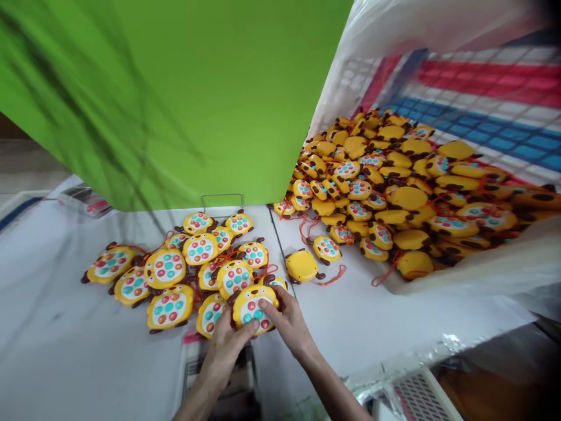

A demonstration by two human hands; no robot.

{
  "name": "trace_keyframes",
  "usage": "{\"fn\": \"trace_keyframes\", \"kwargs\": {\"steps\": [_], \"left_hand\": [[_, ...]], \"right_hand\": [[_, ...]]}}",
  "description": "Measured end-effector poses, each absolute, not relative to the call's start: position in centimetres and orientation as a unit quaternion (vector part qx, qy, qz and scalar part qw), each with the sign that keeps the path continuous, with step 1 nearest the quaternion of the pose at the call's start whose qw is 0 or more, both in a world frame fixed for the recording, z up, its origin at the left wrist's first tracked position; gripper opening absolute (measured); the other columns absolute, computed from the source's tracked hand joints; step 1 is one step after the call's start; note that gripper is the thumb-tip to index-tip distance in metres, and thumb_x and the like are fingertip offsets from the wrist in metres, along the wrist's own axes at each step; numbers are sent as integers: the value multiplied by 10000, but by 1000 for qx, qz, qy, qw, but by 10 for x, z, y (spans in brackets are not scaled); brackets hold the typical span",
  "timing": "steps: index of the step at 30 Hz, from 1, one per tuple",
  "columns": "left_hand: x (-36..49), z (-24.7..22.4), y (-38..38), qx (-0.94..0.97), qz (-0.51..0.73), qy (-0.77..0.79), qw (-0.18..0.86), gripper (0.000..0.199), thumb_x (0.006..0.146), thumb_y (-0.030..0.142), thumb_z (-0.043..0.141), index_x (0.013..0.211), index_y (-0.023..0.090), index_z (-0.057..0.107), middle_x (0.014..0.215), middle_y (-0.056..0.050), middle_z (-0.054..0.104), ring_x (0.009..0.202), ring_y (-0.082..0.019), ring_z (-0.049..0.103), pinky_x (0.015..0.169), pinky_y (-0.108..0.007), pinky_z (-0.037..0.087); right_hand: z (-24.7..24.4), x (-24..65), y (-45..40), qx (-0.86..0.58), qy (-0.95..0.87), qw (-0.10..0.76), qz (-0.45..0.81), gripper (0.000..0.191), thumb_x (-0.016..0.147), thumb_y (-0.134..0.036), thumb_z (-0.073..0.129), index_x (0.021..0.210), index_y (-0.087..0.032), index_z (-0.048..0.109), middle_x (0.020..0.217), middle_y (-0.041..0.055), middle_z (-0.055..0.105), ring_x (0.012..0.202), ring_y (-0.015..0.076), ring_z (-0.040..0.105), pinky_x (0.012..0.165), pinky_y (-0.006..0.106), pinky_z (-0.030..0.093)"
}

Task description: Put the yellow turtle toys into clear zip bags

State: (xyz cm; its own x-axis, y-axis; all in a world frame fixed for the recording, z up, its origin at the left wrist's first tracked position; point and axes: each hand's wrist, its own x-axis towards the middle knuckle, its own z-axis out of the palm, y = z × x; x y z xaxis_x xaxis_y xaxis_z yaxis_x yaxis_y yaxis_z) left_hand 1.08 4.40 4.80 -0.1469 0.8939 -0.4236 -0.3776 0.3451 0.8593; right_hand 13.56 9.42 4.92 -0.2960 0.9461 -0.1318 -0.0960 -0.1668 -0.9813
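Between my two hands is a yellow animal-shaped button toy, its white face with red and teal round buttons turned up. My left hand grips its lower left side, thumb on the front near the buttons. Closed on the right edge is my right hand, its thumb resting on a button. Just beyond, several like toys lie face up in an overlapping group, some with orange cords. To the right, one toy lies face down beside another toy that is face up.
A large heap of the same toys fills a plastic-lined basket on the right. A tall green panel stands at the back of the white table. Below the table edge, a white perforated crate shows.
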Motion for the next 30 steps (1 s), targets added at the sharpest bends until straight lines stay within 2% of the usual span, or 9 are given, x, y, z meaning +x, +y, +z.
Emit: {"fn": "trace_keyframes", "kwargs": {"steps": [3, 10, 13, 16, 20, 24, 26, 28, 30], "left_hand": [[10, 56, 46, 273, 508, 563, 592, 628, 619, 320, 736, 1167, 151, 481, 1028, -94, 671, 926, -256, 626, 800, -342, 508], [4, 51, 43, 278, 506, 578, 576, 540, 627, 329, 738, 1093, 151, 531, 992, -83, 683, 908, -261, 634, 783, -354, 514], [0, 47, 47, 216, 534, 562, 594, 540, 610, 317, 759, 1077, 147, 547, 986, -86, 690, 886, -251, 646, 756, -336, 528], [-14, 53, 61, 129, 595, 550, 571, 430, 602, 244, 769, 985, 160, 593, 923, -62, 701, 830, -231, 660, 689, -300, 545], [-45, 68, 84, 9, 676, 453, 581, 43, 770, 181, 589, 796, 161, 619, 828, -61, 707, 839, -211, 666, 693, -293, 562], [-55, 78, 90, -8, 662, 431, 613, 239, 871, 174, 407, 905, 104, 633, 1017, -151, 673, 964, -229, 638, 733, -298, 562], [-49, 77, 86, -13, 636, 446, 629, 231, 864, 148, 417, 927, 86, 630, 1015, -162, 669, 924, -222, 652, 719, -299, 564], [-43, 73, 80, -13, 616, 454, 644, 206, 850, 132, 445, 929, 84, 629, 970, -155, 679, 873, -209, 663, 695, -288, 563], [-38, 68, 73, 0, 606, 455, 652, 174, 819, 134, 512, 944, 98, 628, 915, -137, 690, 830, -199, 668, 671, -273, 557]], "right_hand": [[51, 135, 95, -462, -519, 404, 595, 344, 757, -410, 631, 958, -150, 531, 829, 49, 630, 738, 192, 603, 629, 292, 508], [53, 131, 88, -471, -483, 380, 633, 452, 781, -485, 580, 1079, -148, 547, 1049, 96, 630, 952, 236, 589, 791, 328, 491], [45, 134, 86, -475, -476, 372, 640, 482, 800, -510, 542, 1127, -156, 539, 1051, 101, 629, 868, 218, 610, 675, 303, 504], [37, 146, 90, -474, -535, 365, 596, 372, 808, -469, 551, 1008, -159, 601, 911, 77, 652, 752, 191, 605, 574, 266, 477], [38, 181, 112, -560, -606, 404, 395, 249, 790, -365, 584, 949, -177, 621, 919, 79, 641, 796, 203, 575, 652, 303, 476], [35, 218, 143, -589, -686, 365, 223, 400, 726, -243, 596, 1119, -176, 562, 1174, 130, 543, 1093, 278, 474, 879, 430, 425], [28, 226, 155, -592, -716, 313, 199, 570, 661, -139, 586, 1224, -156, 495, 1326, 155, 422, 1243, 312, 336, 995, 494, 310], [19, 227, 164, -600, -721, 279, 205, 673, 605, -65, 557, 1266, -149, 461, 1396, 164, 338, 1305, 342, 232, 1024, 542, 230], [13, 225, 171, -600, -717, 280, 220, 664, 602, -48, 535, 1253, -165, 482, 1403, 152, 337, 1308, 347, 230, 1019, 549, 224]]}}
